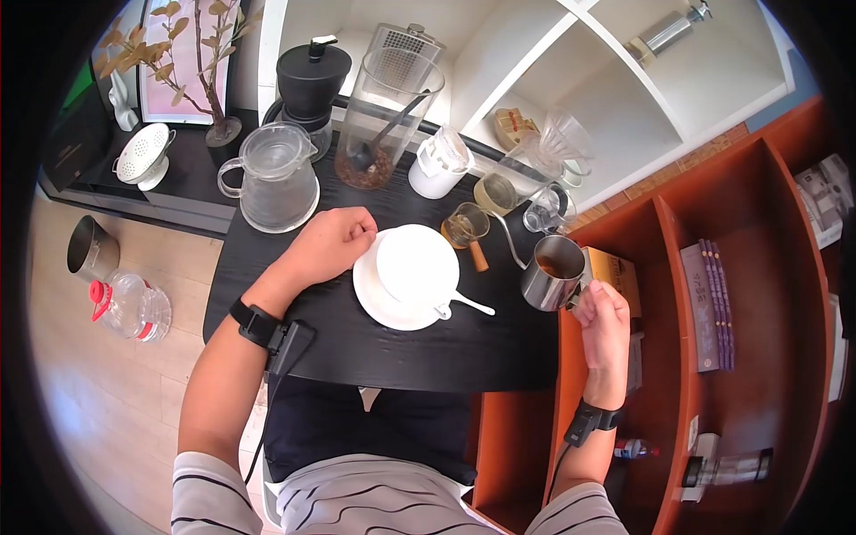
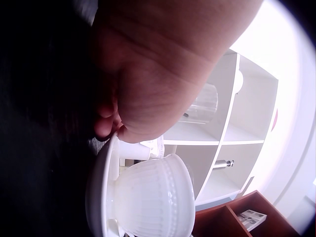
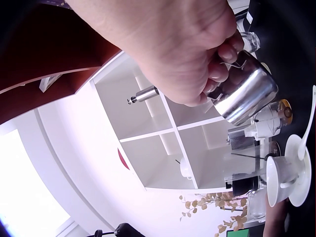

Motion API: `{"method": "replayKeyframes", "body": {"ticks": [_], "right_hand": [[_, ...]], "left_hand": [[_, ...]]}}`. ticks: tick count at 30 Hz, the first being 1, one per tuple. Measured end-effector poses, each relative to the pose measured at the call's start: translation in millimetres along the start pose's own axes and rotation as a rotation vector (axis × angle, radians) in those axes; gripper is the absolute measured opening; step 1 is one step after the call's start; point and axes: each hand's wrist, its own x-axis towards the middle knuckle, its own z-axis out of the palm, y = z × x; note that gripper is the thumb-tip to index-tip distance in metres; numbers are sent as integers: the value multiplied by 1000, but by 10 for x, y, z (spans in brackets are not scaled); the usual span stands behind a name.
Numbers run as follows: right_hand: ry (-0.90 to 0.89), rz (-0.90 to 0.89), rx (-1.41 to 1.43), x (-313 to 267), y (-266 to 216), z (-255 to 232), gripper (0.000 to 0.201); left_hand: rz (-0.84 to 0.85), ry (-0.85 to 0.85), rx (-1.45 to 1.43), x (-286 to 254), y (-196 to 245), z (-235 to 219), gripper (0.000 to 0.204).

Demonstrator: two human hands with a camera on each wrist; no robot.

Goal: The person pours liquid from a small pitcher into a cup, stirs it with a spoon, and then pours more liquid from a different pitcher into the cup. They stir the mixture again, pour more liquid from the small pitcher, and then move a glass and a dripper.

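A white cup (image 1: 417,260) stands upright on a white saucer (image 1: 373,301) near the middle of the black table. A white spoon (image 1: 474,304) lies on the saucer's right side. My left hand (image 1: 334,242) pinches the saucer's left rim between thumb and fingers, which shows up close in the left wrist view at the saucer edge (image 2: 95,187). On the right, my right hand (image 1: 602,316) grips the handle of a steel gooseneck kettle (image 1: 542,287), held lidless with brown liquid inside. Its thin spout (image 1: 506,239) points toward the back left.
Behind the cup stand a glass pitcher (image 1: 278,183), a tall glass (image 1: 367,152) with coffee beans, a black grinder (image 1: 312,76) and a white cup with a drip bag (image 1: 439,168). A small wood-handled glass jug (image 1: 464,227) sits between cup and kettle. A red-brown bookshelf (image 1: 669,232) borders the right.
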Motion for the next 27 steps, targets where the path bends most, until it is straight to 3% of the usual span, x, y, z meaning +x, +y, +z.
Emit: {"method": "replayKeyframes", "body": {"ticks": [27], "right_hand": [[15,40,-39,3,116,-4,39]], "left_hand": [[1,4,2,-5,0,1,13]]}}
